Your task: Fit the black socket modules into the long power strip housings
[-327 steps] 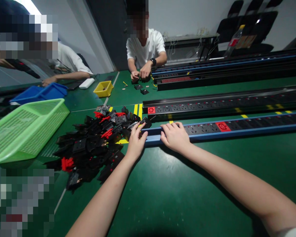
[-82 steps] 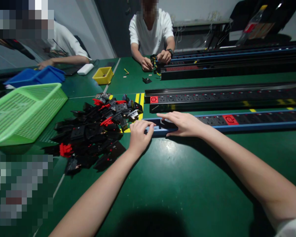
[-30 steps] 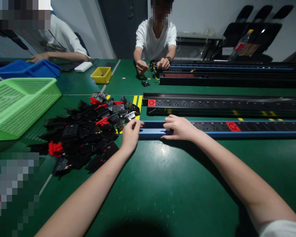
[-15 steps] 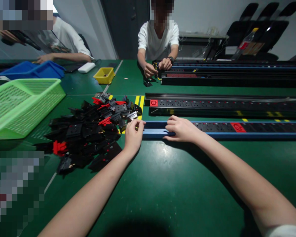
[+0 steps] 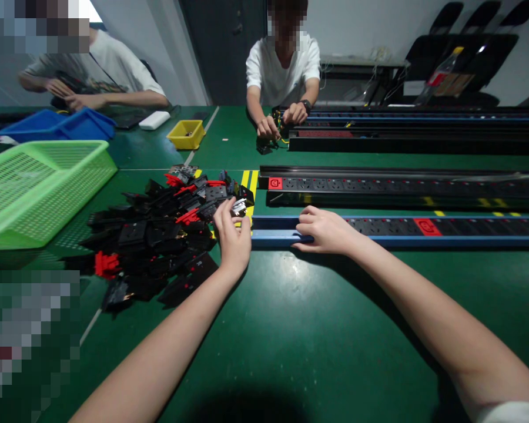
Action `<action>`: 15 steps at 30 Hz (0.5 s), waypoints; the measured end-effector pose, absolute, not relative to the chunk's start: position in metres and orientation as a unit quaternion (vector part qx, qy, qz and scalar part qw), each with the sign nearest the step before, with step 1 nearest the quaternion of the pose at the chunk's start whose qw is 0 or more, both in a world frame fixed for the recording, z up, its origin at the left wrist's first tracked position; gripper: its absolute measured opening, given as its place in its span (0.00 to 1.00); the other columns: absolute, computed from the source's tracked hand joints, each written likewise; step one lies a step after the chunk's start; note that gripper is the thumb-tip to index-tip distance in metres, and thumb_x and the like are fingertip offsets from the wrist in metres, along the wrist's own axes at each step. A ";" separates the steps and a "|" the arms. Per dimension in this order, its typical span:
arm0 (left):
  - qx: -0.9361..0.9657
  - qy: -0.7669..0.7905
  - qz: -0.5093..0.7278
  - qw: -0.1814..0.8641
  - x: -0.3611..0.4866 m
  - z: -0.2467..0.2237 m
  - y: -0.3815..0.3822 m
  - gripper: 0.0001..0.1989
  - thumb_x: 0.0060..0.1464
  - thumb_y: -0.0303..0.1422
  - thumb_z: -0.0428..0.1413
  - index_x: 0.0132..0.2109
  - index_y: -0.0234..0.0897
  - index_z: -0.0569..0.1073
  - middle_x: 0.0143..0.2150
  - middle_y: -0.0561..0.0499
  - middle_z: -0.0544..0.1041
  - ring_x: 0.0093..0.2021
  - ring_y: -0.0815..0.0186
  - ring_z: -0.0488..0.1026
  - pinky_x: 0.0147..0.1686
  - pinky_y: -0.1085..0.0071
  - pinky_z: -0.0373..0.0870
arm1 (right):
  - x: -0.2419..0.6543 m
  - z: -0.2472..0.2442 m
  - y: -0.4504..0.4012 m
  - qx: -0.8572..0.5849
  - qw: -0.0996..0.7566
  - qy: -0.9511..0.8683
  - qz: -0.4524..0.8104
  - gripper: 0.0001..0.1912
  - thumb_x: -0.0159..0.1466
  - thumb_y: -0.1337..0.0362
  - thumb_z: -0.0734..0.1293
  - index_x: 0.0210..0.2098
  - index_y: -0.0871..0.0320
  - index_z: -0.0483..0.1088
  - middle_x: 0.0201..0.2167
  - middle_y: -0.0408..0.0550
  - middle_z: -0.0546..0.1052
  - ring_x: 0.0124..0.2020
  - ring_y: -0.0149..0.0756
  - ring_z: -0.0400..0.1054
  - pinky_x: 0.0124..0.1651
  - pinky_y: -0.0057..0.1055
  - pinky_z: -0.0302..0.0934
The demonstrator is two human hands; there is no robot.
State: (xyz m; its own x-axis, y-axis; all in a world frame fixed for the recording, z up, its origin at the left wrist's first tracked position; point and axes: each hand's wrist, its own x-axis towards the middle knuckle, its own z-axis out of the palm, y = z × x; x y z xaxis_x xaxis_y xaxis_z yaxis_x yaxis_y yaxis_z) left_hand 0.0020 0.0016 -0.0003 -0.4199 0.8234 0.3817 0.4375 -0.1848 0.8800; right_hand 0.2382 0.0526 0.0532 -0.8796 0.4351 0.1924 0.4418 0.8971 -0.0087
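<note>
Blue channel (image 5: pixel 423 241), long, straight-sided and smooth as painted metal, lies level from the centre of the frame to the right edge, on a glossy green tabletop (image 5: pixel 291 329). Black plastic socket modules (image 5: pixel 379 227) fill its right stretch in a flat row, broken by one bright red socket (image 5: pixel 427 227); its left stretch is a bare trough. The right hand (image 5: pixel 321 231) is curled down over the channel at the row's left end, thumb on the near side; whether it pinches the wall or a dark piece under the fingers cannot be told. Just beyond the channel's left end, the left hand (image 5: pixel 233 238) has thumb and fingers loosely parted, fingertips at the edge of a jagged heap (image 5: pixel 134 232) of angular black and red plastic parts, beside a silvery piece (image 5: pixel 239 207). Contact there is unclear.

At left sits a light green basket (image 5: pixel 62 205) of perforated plastic. Behind the blue channel runs a shiny black channel (image 5: pixel 379 201) with its own sockets. Farther back are a small yellow bin (image 5: pixel 186 141) and blue bins (image 5: pixel 55 126), upper left. Two co-workers in pale shirts sit across the table, one upper left (image 5: pixel 114 70), one top centre (image 5: pixel 284 67), hands on small parts.
</note>
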 end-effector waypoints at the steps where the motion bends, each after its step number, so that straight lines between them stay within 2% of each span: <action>1: 0.511 0.611 0.577 0.179 0.001 -0.002 0.003 0.26 0.60 0.34 0.52 0.64 0.44 0.61 0.67 0.40 0.56 0.43 0.68 0.73 0.37 0.73 0.74 | 0.238 0.053 0.053 -0.226 0.095 -0.969 -0.019 0.16 0.65 0.51 0.65 0.29 0.57 0.71 0.30 0.50 0.74 0.40 0.43 0.63 0.37 0.35 0.59; 3: 0.511 0.605 0.574 0.207 0.000 -0.006 0.005 0.29 0.60 0.36 0.52 0.67 0.47 0.57 0.70 0.40 0.52 0.45 0.67 0.74 0.38 0.73 0.74 | 0.238 0.053 0.053 -0.225 0.094 -0.970 -0.021 0.16 0.65 0.51 0.65 0.29 0.57 0.71 0.30 0.50 0.74 0.41 0.43 0.63 0.37 0.35 0.59; 6: 0.500 0.603 0.576 0.232 -0.001 -0.012 0.009 0.29 0.61 0.38 0.52 0.67 0.46 0.57 0.71 0.40 0.52 0.47 0.65 0.74 0.40 0.71 0.75 | 0.238 0.053 0.053 -0.226 0.094 -0.969 -0.024 0.16 0.65 0.51 0.65 0.29 0.57 0.71 0.31 0.50 0.74 0.41 0.43 0.64 0.37 0.35 0.60; 11: 0.487 0.604 0.588 0.228 -0.001 -0.013 0.009 0.24 0.60 0.37 0.53 0.62 0.44 0.62 0.65 0.41 0.57 0.46 0.65 0.76 0.45 0.67 0.76 | 0.238 0.053 0.052 -0.227 0.090 -0.969 -0.026 0.16 0.65 0.51 0.65 0.30 0.57 0.71 0.31 0.50 0.74 0.41 0.44 0.64 0.36 0.34 0.59; 15: 0.470 0.615 0.590 0.229 0.000 -0.011 0.008 0.19 0.59 0.37 0.54 0.56 0.41 0.65 0.60 0.42 0.60 0.44 0.66 0.76 0.44 0.67 0.75 | 0.238 0.053 0.052 -0.226 0.086 -0.970 -0.029 0.17 0.65 0.51 0.64 0.30 0.57 0.71 0.31 0.51 0.74 0.42 0.44 0.64 0.38 0.35 0.60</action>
State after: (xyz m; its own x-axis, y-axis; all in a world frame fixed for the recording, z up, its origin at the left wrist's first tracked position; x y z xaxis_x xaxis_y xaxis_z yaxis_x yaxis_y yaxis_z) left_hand 0.0002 0.0083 -0.0108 -0.4526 0.8487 0.2736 0.3074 -0.1395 0.9413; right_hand 0.2385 0.0524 0.0532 -0.8829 0.4339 0.1793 0.4438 0.8960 0.0173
